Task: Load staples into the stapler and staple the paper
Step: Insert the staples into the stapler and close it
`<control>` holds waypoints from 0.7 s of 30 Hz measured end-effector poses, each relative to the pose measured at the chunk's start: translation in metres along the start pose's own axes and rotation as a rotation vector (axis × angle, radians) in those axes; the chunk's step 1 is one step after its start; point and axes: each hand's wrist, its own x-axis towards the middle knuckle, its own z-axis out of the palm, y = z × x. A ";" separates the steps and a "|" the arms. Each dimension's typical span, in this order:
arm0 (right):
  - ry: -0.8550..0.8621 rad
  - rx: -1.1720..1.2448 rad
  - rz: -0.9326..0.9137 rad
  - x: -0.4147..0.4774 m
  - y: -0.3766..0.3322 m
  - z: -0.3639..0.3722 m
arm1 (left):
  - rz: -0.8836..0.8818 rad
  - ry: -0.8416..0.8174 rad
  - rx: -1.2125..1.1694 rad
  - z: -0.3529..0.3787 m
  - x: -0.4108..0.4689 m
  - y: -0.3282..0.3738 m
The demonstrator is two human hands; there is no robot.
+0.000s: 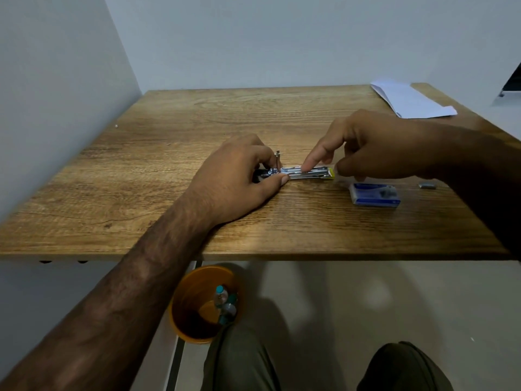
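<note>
Left hand (pixel 239 176) pinches stapler (pixel 304 173); right hand (pixel 375 148) forefinger presses its channel.

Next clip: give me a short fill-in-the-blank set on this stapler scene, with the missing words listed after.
1. The left hand steadies the opened stapler on the ____ table.
2. The right hand presses its ____ finger onto the metal staple channel.
3. The blue staple box lies to the ____ of the stapler.
4. The white paper lies at the table's far ____ corner.

Missing words: wooden; index; right; right
</note>
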 end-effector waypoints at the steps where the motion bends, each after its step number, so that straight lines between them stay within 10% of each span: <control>1: -0.008 0.009 0.005 -0.002 0.001 -0.001 | 0.000 0.000 -0.002 0.000 0.000 0.000; 21: 0.066 0.104 0.012 -0.012 0.017 -0.004 | 0.018 0.004 0.013 -0.001 -0.001 -0.001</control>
